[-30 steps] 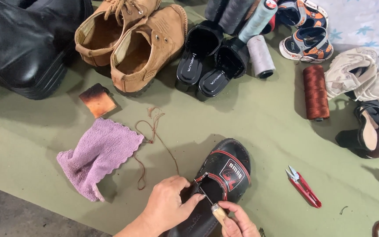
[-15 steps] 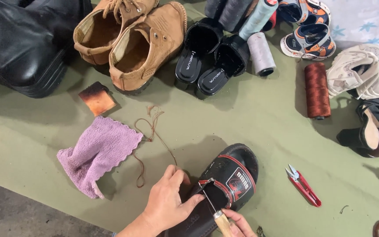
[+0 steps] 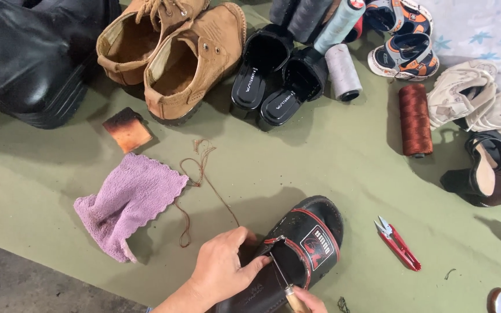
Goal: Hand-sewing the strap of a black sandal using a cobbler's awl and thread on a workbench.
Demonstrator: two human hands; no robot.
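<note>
Head view: at the near edge of the green mat (image 3: 343,168), the left hand (image 3: 224,272) clamps a black slide sandal (image 3: 297,249) while the right hand (image 3: 308,301) grips a wooden-handled awl (image 3: 282,278) at its strap. Brown thread (image 3: 201,185) trails left toward a purple cloth (image 3: 126,203); red snips (image 3: 398,243) lie right.

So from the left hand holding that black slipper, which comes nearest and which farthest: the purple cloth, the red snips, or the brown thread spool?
Measured from the left hand in the head view:
1. Purple cloth, lying to its left, nearest.
2. Red snips, to its right past the black slipper, somewhat farther.
3. Brown thread spool, up and to the right among the shoes, plainly farthest.
</note>
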